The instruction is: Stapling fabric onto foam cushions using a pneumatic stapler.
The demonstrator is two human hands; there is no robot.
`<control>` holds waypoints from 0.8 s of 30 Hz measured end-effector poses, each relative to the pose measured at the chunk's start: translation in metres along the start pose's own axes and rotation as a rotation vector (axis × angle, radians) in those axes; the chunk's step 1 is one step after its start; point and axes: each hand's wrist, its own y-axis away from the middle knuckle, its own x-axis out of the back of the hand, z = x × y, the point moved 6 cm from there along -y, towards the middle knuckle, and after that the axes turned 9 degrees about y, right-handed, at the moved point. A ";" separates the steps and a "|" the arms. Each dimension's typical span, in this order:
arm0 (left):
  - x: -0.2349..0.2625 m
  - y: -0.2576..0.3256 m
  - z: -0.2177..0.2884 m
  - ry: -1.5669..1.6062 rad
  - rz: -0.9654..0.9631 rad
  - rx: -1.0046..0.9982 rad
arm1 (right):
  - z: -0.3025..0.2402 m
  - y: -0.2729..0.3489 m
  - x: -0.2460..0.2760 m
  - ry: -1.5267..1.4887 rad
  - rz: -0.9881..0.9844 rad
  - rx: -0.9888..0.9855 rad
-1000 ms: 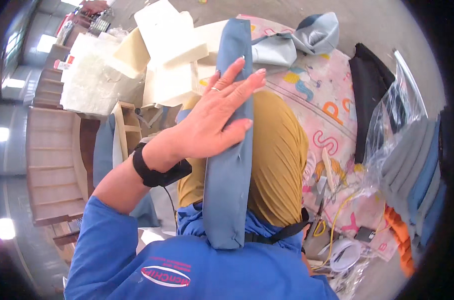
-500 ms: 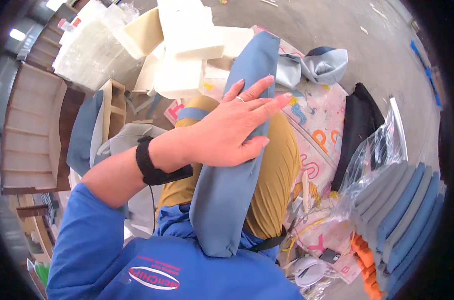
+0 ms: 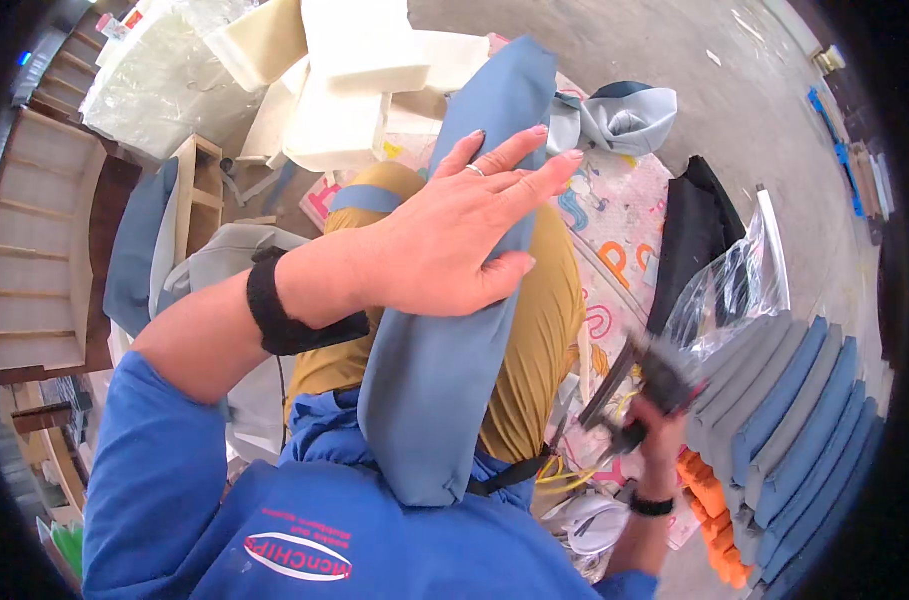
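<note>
A long blue fabric-covered padded panel lies lengthwise across my lap, its far end beyond my knees. My left hand rests flat on its upper half, fingers spread, a ring on one finger. At the right, my right hand is wrapped round the handle of a dark staple gun, smeared by motion. The gun is apart from the panel, above the patterned mat. A yellow air hose trails between the gun and my waist.
Stacked blue and grey padded panels stand at the right, beside orange fabric and clear plastic wrap. Black fabric lies on the printed mat. White foam blocks fill the far side; a wooden frame stands left.
My right hand has come into view at the lower right with the staple gun. My left hand stays flat on the panel; the whole view has shifted slightly.
</note>
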 end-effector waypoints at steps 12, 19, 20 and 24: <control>0.007 0.007 0.000 0.032 0.065 0.022 | -0.271 -0.052 -0.054 0.514 -0.371 0.520; 0.008 0.009 -0.001 0.032 0.125 0.009 | -0.279 -0.062 -0.063 0.629 -0.422 0.447; 0.008 0.009 0.000 0.035 0.126 0.006 | -0.277 -0.064 -0.063 0.613 -0.417 0.436; 0.007 0.009 0.000 0.027 0.141 -0.014 | -0.280 -0.060 -0.064 0.569 -0.405 0.454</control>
